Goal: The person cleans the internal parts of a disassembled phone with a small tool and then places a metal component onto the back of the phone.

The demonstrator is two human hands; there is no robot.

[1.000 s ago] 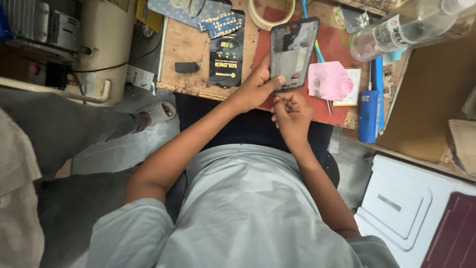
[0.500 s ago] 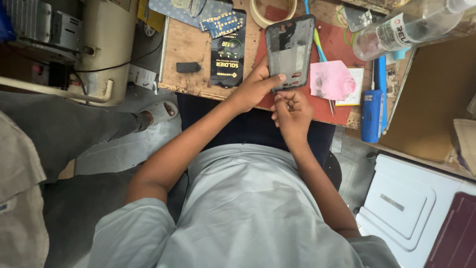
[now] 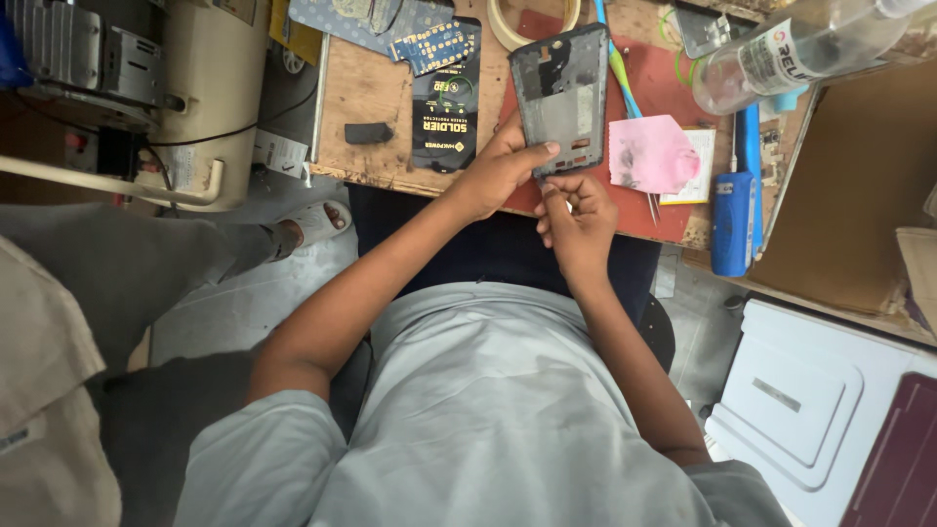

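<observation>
My left hand [image 3: 498,171] grips the near left edge of a grey phone frame [image 3: 561,98], thumb laid across its bottom corner. The frame is held tilted above a red mat [image 3: 673,93] on the wooden bench. My right hand [image 3: 576,215] is curled just below the frame's bottom edge, fingertips pinched against it; whatever small thing it may pinch is hidden. A pink cloth [image 3: 652,154] lies on the mat right of the frame.
A black packet [image 3: 444,112], a small black block [image 3: 368,133], a blue circuit board [image 3: 434,44], a tape roll [image 3: 532,20], a clear bottle [image 3: 791,49] and a blue tool [image 3: 732,220] are on the bench. Another person's leg [image 3: 146,263] is at left.
The phone frame and both hands have stayed together in the same spot; the left thumb has shifted slightly along the frame's bottom edge.
</observation>
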